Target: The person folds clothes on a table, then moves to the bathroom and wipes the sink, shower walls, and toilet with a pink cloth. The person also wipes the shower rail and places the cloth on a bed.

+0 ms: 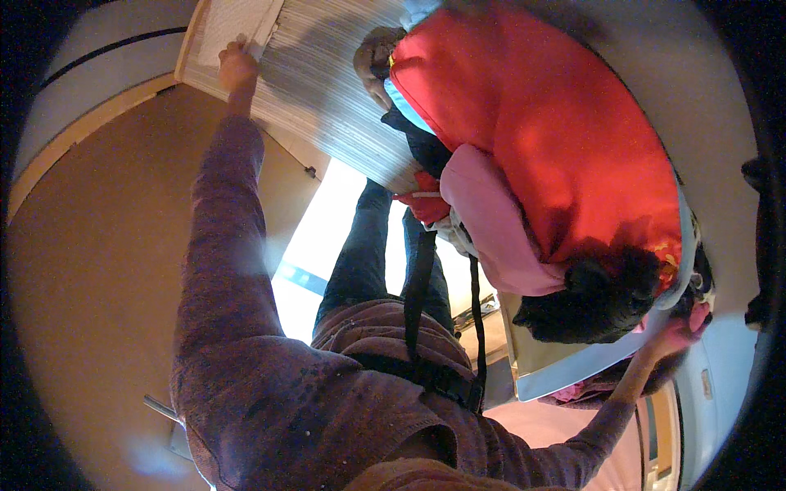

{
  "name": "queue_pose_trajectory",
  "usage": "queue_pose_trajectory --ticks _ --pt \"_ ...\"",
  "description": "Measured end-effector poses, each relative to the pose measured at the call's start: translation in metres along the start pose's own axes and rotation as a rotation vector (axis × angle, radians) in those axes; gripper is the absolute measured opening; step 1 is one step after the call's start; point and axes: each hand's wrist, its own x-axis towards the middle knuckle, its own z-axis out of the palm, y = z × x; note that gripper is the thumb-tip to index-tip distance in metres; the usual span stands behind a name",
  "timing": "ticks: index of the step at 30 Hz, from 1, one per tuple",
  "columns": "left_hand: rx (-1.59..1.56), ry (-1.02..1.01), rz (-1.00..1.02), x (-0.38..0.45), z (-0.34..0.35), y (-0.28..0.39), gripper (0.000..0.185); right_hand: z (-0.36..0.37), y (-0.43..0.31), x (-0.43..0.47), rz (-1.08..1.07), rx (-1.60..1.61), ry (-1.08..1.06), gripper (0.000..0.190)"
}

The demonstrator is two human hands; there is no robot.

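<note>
My left hand (238,64) is raised with curled fingers against a pale ribbed panel (307,80); whether it grips anything there is unclear. At the lower right, my right hand (672,337) touches the edge of a heaped pile of clothes, close to a small piece of pink cloth (699,316). Its fingertips are partly hidden. A large red garment (528,110) covers much of the pile. Beside it lie a folded pink garment (497,227) and a fuzzy black item (589,301). A pale blue-white board edge (577,371) shows under the clothes.
A brown panel (110,258) fills the left side. Bright light falls on the floor around my legs (356,245). Black straps (420,294) hang at my waist. A dark brown item (374,58) rests by the pile's upper left. A pale wall (706,123) stands at right.
</note>
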Motion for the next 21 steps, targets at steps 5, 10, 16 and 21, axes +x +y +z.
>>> queue_pose_trajectory --ticks 5,10,16,21 --pt "-0.155 0.113 -0.128 0.003 -0.009 -0.025 0.029 0.003 0.006 -0.004 0.0 -0.007 0.025 0.064" --pt "-1.06 0.367 -0.153 0.03 -0.086 -0.024 0.03 0.001 0.04 -0.002 0.008 -0.057 0.053 0.072" --pt "-1.323 0.309 0.318 0.02 -0.331 0.031 0.03 0.017 0.063 0.001 -0.114 0.064 0.067 0.068" --pt "-0.748 -0.148 -0.015 -0.035 -0.369 0.108 0.031 0.026 0.029 0.002 0.003 0.303 0.065 0.055"
